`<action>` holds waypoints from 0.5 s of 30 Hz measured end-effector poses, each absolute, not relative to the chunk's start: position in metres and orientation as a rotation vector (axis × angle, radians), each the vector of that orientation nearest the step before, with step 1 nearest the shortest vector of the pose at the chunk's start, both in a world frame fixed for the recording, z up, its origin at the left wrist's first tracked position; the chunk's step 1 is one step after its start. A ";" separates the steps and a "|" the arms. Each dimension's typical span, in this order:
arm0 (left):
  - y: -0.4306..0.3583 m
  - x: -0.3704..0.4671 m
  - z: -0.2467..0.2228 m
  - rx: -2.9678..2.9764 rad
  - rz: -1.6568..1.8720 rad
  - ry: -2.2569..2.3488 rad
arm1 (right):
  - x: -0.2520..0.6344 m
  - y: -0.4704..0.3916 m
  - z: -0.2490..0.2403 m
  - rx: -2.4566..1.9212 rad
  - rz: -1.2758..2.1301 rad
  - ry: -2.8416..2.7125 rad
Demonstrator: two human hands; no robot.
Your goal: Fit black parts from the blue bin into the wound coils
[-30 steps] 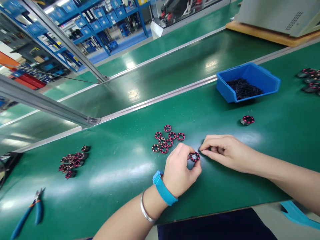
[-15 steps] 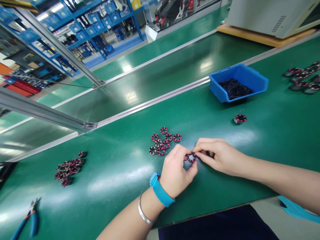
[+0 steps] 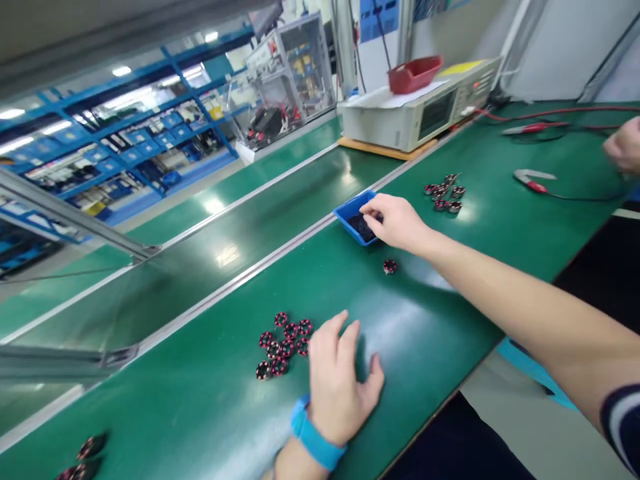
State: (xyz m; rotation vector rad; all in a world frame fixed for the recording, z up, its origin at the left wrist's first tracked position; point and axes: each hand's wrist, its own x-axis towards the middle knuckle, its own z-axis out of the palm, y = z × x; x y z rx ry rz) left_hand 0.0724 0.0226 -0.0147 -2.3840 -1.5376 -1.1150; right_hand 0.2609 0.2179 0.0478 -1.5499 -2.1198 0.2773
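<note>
Far left edge: a few dark round wound parts (image 3: 83,457) are lying on the green bench mat (image 3: 200,400). Centre: cluster of small black rings with pink windings (image 3: 283,343) is sitting just left of the left hand (image 3: 337,380), which is resting palm-down, fingers spread, gripping nothing. Single black-and-pink ring (image 3: 390,267) is lying apart. Right hand (image 3: 395,220) is reaching into the small blue plastic bin of black pieces (image 3: 353,220), fingertips pinched together inside; can't tell if it's holding any. Far right: another person's hand (image 3: 623,147).

Bare mat (image 3: 400,320) between ring cluster (image 3: 283,343); bin (image 3: 350,217).
</note>
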 end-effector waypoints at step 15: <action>0.122 0.165 -0.021 -2.581 -1.252 -2.212 | 0.246 0.226 0.054 -1.310 0.705 -2.004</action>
